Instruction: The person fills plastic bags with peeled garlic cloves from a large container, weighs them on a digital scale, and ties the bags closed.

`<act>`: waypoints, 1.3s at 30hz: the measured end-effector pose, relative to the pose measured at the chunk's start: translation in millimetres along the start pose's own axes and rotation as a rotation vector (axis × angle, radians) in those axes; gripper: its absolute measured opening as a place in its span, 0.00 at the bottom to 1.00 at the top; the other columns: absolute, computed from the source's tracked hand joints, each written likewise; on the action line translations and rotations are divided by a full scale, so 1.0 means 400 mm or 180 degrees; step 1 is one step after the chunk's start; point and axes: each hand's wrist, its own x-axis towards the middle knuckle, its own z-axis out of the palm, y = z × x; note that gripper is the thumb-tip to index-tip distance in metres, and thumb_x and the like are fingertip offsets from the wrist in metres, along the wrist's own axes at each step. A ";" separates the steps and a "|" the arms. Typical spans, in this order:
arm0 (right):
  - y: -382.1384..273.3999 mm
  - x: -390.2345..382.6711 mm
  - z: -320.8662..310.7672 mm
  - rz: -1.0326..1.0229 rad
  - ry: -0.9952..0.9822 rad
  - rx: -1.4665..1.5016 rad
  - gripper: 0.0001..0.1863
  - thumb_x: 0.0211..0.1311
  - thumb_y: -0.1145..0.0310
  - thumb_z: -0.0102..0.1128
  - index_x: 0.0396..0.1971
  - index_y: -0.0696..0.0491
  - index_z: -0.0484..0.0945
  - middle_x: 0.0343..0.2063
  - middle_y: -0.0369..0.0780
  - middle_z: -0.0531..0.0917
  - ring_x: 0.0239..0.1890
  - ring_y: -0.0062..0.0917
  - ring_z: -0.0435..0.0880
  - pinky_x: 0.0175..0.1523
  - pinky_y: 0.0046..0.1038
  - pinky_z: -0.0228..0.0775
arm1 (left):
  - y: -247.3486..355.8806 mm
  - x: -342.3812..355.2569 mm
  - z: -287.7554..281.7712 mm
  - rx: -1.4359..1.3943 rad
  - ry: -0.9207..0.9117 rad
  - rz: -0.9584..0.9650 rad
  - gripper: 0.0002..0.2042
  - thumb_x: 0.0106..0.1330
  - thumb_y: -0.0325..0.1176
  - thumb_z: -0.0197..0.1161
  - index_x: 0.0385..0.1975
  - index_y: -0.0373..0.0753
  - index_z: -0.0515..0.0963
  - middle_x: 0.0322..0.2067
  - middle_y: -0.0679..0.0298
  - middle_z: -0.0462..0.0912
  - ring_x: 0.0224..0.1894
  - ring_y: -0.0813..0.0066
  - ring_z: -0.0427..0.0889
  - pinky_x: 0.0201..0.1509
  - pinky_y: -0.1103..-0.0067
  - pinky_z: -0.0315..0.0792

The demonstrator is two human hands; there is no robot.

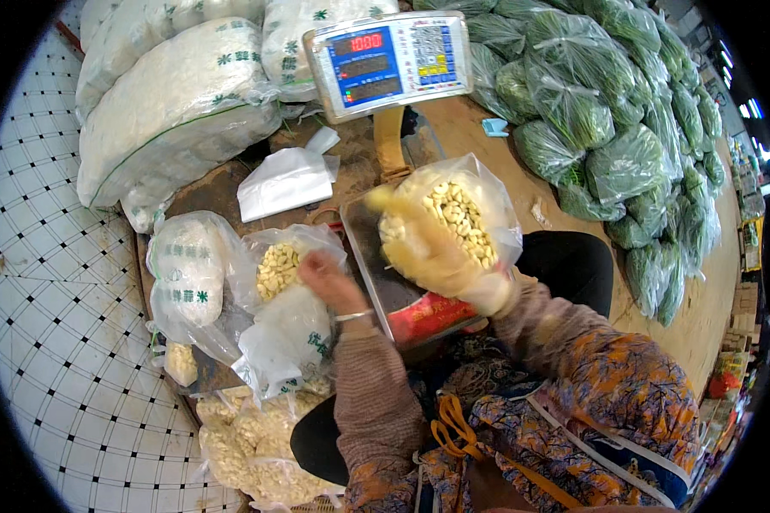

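Observation:
A clear plastic bag of peeled garlic cloves (460, 221) lies on the flat pan of a digital scale (370, 248). Over its left side is my right hand (432, 248) in a yellowish glove, its fingers smeared by motion. To the left, a second bag holds more garlic cloves (278, 270). My bare left hand (329, 282) is at this bag's right edge, with bent fingers closed on the plastic. Below it, crumpled white plastic with green print (288, 338) bunches up. The scale's lit display (391, 64) stands beyond the pan on a post.
Big white printed sacks (180, 107) are stacked at back left; bagged green vegetables (590, 111) pile up on the right. White plastic bags (287, 184) lie flat behind the second bag. A filled printed bag (188, 269) sits farther left. Bagged pale cloves (257, 445) are stacked below.

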 end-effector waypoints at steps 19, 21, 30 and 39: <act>-0.144 -0.259 -0.396 0.0386 0.2065 0.1927 0.09 0.52 0.73 0.49 0.34 0.58 0.69 0.27 0.34 0.73 0.30 0.16 0.70 0.38 0.17 0.63 | 0.407 -0.240 0.024 -0.1160 -0.1271 0.0435 0.09 0.58 0.25 0.50 0.37 0.32 0.69 0.41 0.63 0.70 0.40 0.77 0.70 0.47 0.80 0.63; -0.146 -0.258 -0.391 0.0289 0.1861 0.2087 0.08 0.52 0.74 0.48 0.34 0.58 0.69 0.26 0.34 0.74 0.29 0.16 0.71 0.36 0.17 0.63 | 0.439 -0.242 0.021 -0.1617 -0.1687 0.0499 0.20 0.58 0.24 0.48 0.52 0.33 0.57 0.51 0.62 0.61 0.49 0.77 0.64 0.55 0.78 0.57; -0.082 -0.293 -0.337 -0.1142 0.0645 -0.0096 0.11 0.39 0.71 0.56 0.28 0.56 0.74 0.33 0.43 0.75 0.39 0.35 0.72 0.42 0.30 0.64 | 0.225 -0.374 0.042 0.1350 -0.3430 0.0500 0.35 0.47 0.28 0.63 0.54 0.34 0.52 0.34 0.63 0.72 0.35 0.75 0.72 0.38 0.79 0.68; -0.064 -0.263 -0.201 0.0534 -0.0760 -0.0426 0.16 0.49 0.59 0.50 0.36 0.52 0.69 0.34 0.44 0.75 0.40 0.33 0.73 0.42 0.30 0.65 | 0.191 -0.385 -0.001 0.0912 -0.3014 0.0159 0.11 0.61 0.41 0.44 0.33 0.40 0.69 0.15 0.68 0.68 0.14 0.80 0.65 0.17 0.82 0.62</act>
